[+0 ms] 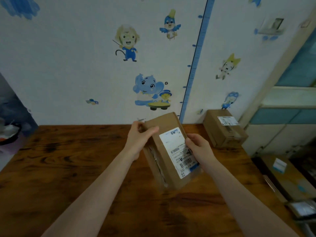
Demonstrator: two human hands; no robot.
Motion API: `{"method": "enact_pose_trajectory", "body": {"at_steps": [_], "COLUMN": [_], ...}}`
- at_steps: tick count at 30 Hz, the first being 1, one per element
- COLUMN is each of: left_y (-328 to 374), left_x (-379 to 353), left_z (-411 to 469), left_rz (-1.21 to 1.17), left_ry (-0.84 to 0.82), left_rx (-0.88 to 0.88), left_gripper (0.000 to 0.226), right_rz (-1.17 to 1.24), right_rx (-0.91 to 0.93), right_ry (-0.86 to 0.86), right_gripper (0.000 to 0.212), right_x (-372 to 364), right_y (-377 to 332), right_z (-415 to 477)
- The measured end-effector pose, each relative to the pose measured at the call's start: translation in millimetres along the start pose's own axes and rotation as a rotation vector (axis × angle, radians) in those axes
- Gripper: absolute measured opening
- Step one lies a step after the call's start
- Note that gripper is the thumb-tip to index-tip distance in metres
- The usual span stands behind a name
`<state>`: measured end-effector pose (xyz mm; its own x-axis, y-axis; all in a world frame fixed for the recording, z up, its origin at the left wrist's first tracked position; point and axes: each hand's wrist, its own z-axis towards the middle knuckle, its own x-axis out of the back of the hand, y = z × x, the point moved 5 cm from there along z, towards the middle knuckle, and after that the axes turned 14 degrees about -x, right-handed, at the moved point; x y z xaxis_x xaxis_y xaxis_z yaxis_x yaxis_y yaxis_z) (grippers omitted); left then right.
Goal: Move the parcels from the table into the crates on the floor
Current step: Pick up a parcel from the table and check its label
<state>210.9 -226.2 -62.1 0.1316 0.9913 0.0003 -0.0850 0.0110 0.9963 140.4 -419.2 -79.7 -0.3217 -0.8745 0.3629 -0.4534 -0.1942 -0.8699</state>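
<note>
From the head camera I see both hands clamped on one cardboard parcel [164,134], which is held tilted over the middle of the wooden table [68,168]. I cannot tell whether the parcel's near corner touches the wood. My left hand [139,139] grips the far left corner, with the thumb lying across the top face and the fingers curled round the edge. My right hand [199,147] holds the right edge, with the thumb on the white shipping label [176,144] and the fingers hidden behind the box. The label faces the camera and carries barcodes, and its print is too blurred to read. Clear tape runs down the parcel's left side. A second parcel [224,129], also brown with a small white label on top, lies flat at the far right corner of the table. It sits close to the wall and well apart from the held one. The wall [68,74] behind the table is pale and carries cartoon stickers, among them a blue elephant [147,88], and a blue height ruler [196,65] runs up it. Down to the right of the table a brown container [290,182] sits low with a small white and blue box [279,165] in it. I cannot tell whether that container is a crate.
</note>
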Motion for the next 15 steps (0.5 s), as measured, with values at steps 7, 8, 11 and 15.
{"method": "enact_pose_trajectory", "body": {"at_steps": [7,8,11,15], "left_y": [-10.7,-12.8,-13.0,-23.0], "left_x": [-63.9,-73.7,-107.6,-143.4], "left_z": [0.4,-0.6,-1.8,-4.8], "left_rz": [0.054,0.045,0.013,-0.056], "left_ry": [0.068,0.088,0.170,0.266], "left_rx": [-0.007,-0.002,0.008,0.064], "left_gripper": [0.047,0.047,0.045,0.052], "right_rz": [-0.204,-0.241,-0.306,-0.187], "right_rx": [0.074,0.070,0.006,-0.083], "right_ry": [0.065,0.089,0.154,0.184], "right_gripper": [0.030,0.033,0.042,0.053], "right_x": [59.8,70.9,114.7,161.8], "right_y": [16.0,19.2,32.3,50.2], "right_z": [32.2,37.1,54.8,70.6]}}
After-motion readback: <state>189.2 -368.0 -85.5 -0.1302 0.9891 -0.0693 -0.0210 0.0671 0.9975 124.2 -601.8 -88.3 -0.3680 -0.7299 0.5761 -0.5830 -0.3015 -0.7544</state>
